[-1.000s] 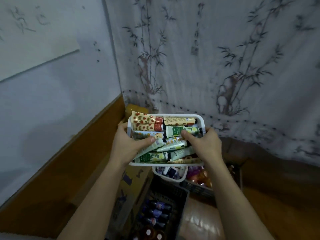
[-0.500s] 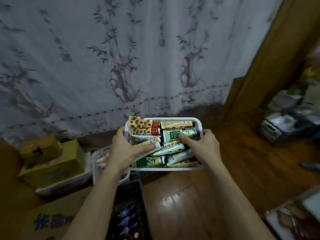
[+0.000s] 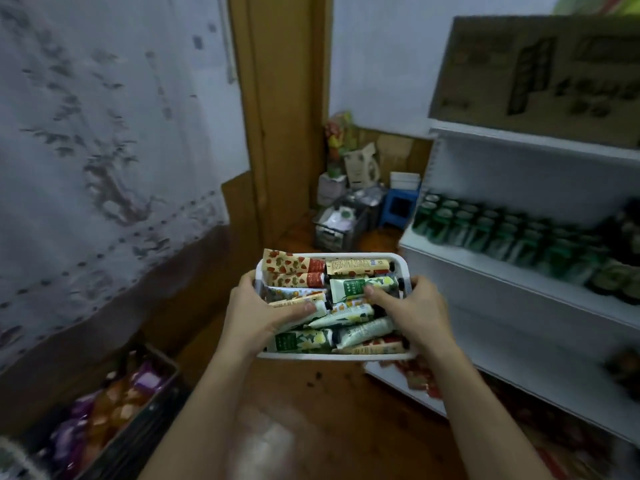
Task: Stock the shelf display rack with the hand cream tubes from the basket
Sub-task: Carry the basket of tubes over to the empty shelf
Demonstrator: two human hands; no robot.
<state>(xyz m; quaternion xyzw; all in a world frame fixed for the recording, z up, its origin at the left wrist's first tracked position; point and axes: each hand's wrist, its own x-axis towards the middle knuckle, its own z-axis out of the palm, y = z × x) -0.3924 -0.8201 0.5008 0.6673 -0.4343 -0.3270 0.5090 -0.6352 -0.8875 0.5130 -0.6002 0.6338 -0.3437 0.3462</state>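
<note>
A white basket point(image 3: 332, 356) is carried in front of me at mid-frame, filled with several hand cream tubes point(image 3: 349, 315) in strawberry, yellow and green prints. My left hand point(image 3: 254, 315) grips the basket's left rim, thumb lying over the tubes. My right hand point(image 3: 410, 311) grips the right rim, thumb on a green-and-white tube. The white shelf display rack point(image 3: 512, 271) stands to the right, blurred, close to the basket's right side.
Rows of green cans point(image 3: 485, 226) fill one rack shelf, with a cardboard box point(image 3: 540, 74) on top. A crate of colourful packets point(image 3: 100, 414) sits low left. A curtain hangs at left. Boxes and a blue stool point(image 3: 398, 207) clutter the far corner by a wooden door frame.
The view has swung right: the curtain slid to the left and the shelf rack came into sight. Both hands keep the same hold on the basket.
</note>
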